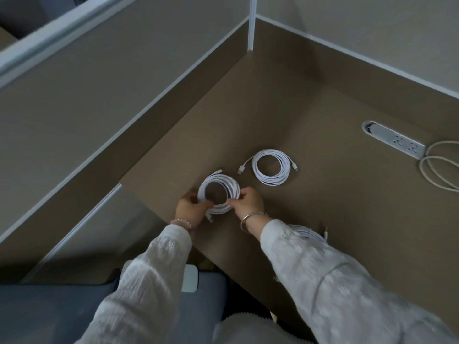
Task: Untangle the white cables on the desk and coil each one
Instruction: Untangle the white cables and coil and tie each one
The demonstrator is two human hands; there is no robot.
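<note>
A white cable wound into a round coil point(224, 186) is held near the desk's left front corner. My left hand point(190, 209) grips its left side, and one plug end hangs below that hand. My right hand point(248, 202) pinches the coil's lower right side. A second white cable point(272, 181) lies coiled flat on the brown desk point(347, 207) just behind and to the right, both plug ends sticking out. More white cable point(310, 234) shows partly behind my right sleeve; I cannot tell how it lies.
A white power strip point(397, 142) sits in a desk cut-out at the far right, with a loose off-white cord point(437, 170) looped beside it. Partition walls with white trim enclose the desk at left and back. A grey chair seat point(62, 309) is below.
</note>
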